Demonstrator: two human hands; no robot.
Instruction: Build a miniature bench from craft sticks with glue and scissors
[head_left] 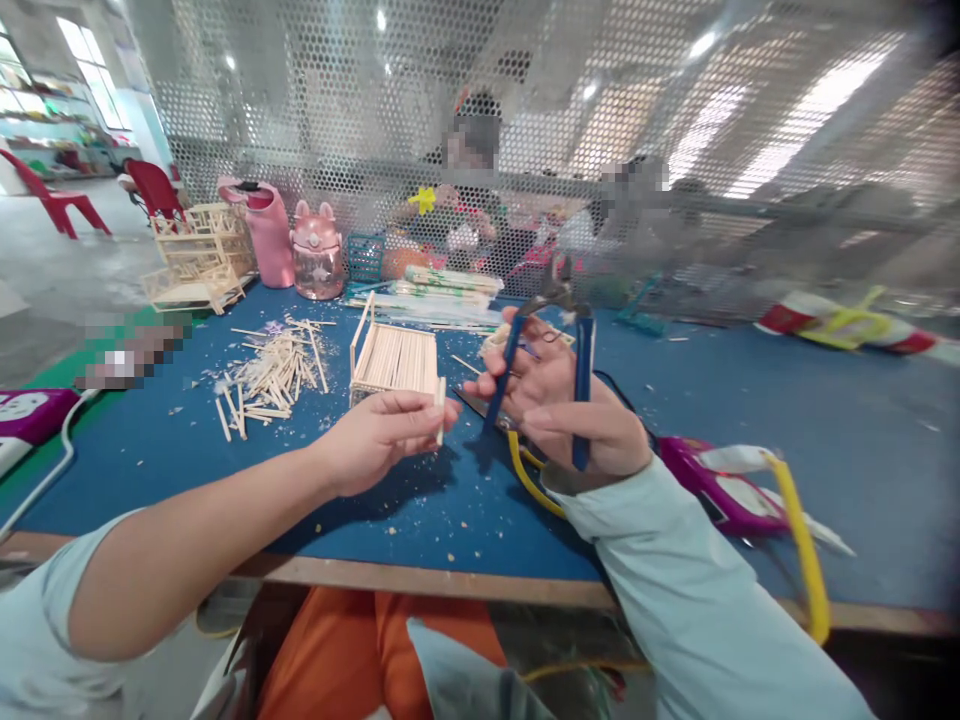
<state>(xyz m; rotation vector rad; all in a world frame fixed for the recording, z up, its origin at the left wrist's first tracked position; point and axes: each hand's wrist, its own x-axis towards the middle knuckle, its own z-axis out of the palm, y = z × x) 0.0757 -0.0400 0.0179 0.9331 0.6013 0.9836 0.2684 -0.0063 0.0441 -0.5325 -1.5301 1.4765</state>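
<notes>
Between the fingertips of my left hand (386, 435) is a short wooden stick (441, 412), held roughly upright. My right hand (577, 400) is wrapped loosely round a pair of cutting pliers (584, 370) with blue handles, jaws pointing up and handles spread apart. Just behind my left hand stands a small wooden stick model (397, 358) with a slatted surface and a raised post frame. Scissors with yellow handles (525, 472) lie partly hidden under my right hand. Left of the model is a loose heap of short wooden sticks (277, 372).
Packs of long sticks (442, 290) lie at the back beside a pink bottle (271, 240) and a clear cup (318, 255). A larger stick model (199, 262) stands back left. A purple glue gun (720, 485) lies right. People sit behind the perforated metal screen (315, 110).
</notes>
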